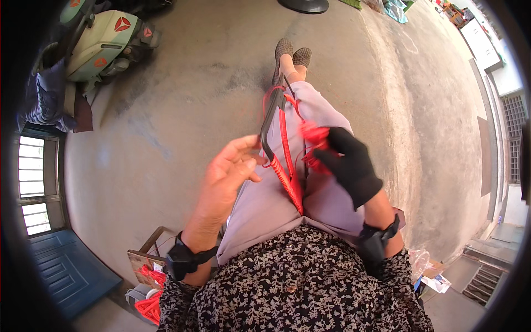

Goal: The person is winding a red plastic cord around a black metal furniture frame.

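Observation:
A black hanger-shaped frame (269,123), partly wrapped in red cord (286,182), stands over my lap with its wrapped corner down between my thighs. My bare left hand (229,166) is beside its left edge. The fingers are loosely bent and apart, the fingertips at the black bar; whether they press on it is hard to see. On the other side, my right hand (351,166), in a black glove, closes around a loose bundle of red cord (314,141), blurred by motion. A strand of cord runs from the bundle toward the frame's far end.
Beside my left forearm stands a small wooden stool (145,260) with more red cord (149,307) near it. A scooter (102,47) is parked at far left, above a blue door panel (72,271). Plastic bags and papers (434,276) lie by my right elbow.

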Motion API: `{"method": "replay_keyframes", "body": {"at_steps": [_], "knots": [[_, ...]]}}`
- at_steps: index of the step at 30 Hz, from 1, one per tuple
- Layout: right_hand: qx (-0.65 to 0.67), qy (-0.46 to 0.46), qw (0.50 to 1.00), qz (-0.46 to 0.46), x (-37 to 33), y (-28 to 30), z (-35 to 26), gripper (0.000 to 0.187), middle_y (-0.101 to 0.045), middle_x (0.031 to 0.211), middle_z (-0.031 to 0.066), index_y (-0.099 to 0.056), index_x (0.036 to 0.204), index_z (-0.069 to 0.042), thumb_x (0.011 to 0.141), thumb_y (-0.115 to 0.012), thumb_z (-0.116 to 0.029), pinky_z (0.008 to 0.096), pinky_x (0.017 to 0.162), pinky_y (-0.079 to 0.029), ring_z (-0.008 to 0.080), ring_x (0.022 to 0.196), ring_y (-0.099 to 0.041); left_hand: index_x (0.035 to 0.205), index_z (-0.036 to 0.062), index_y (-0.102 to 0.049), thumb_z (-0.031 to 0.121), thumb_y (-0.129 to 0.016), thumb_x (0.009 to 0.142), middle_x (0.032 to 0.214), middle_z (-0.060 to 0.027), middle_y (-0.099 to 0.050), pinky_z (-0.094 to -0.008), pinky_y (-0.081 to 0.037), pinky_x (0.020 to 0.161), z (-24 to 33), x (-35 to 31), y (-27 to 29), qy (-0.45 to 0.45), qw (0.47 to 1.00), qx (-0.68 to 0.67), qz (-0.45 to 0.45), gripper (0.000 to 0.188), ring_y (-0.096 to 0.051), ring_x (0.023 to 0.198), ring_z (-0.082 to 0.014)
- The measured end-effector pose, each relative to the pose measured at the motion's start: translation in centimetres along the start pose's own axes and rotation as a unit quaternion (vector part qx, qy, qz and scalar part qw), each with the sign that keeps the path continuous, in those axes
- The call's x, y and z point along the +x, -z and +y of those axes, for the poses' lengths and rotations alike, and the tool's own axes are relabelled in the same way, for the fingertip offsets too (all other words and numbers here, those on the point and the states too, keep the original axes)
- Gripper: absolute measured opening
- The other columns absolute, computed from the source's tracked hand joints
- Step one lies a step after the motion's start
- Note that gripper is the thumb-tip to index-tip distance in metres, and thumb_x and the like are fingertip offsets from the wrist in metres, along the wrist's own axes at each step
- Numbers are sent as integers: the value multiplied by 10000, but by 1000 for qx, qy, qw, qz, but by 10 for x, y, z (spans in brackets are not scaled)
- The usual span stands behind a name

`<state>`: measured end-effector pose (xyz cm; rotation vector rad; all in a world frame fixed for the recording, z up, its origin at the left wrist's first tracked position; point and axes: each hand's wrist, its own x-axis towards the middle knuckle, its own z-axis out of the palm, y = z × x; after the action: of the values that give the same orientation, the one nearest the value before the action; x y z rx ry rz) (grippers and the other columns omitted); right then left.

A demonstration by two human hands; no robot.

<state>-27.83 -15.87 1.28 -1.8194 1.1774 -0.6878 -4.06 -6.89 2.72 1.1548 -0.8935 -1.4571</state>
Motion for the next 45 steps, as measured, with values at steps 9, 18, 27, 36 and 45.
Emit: {"method": "replay_keyframes", "body": {"at_steps": [9,18,27,36,45], "knots": [[-63,105,992,-29,2,-40,-41,510,-621,1029,117,-514,1259,-148,778,-683,-174,415,763,-500,312,943,-615,1252,86,-524,164,-555,938,1150,-21,-603,-245,-501,680,-44,13,-13,82,980,-168,62,325,-587,955,-98],[-150,178,966,112,3,-18,-57,748,-547,1237,165,-462,1306,-39,665,-807,-208,401,944,-439,332,1152,-527,1268,125,-479,309,-524,948,1185,-49,-577,-220,-424,645,53,-24,39,6,935,-351,52,372,-555,995,-129],[182,225,935,-204,4,-16,-88,139,-664,910,116,-665,897,-20,780,-710,-81,327,858,-480,263,932,-634,1132,7,-452,237,-547,946,816,-40,-456,-299,-408,602,108,-77,36,-284,933,-220,27,311,-432,663,-133],[518,-67,804,-285,-67,23,-72,261,-657,901,133,-612,1019,87,908,-597,-149,303,731,-498,181,812,-628,1010,37,-560,124,-674,818,766,5,-563,-254,-451,608,4,-12,4,-8,989,1,151,239,-534,662,-83],[352,-123,905,-206,-82,52,-114,274,-599,712,24,-630,915,34,927,-552,-229,203,500,-361,42,560,-474,991,28,-589,124,-748,771,642,46,-546,-248,-429,535,-18,17,-47,-12,971,217,97,288,-500,558,-70]]}}
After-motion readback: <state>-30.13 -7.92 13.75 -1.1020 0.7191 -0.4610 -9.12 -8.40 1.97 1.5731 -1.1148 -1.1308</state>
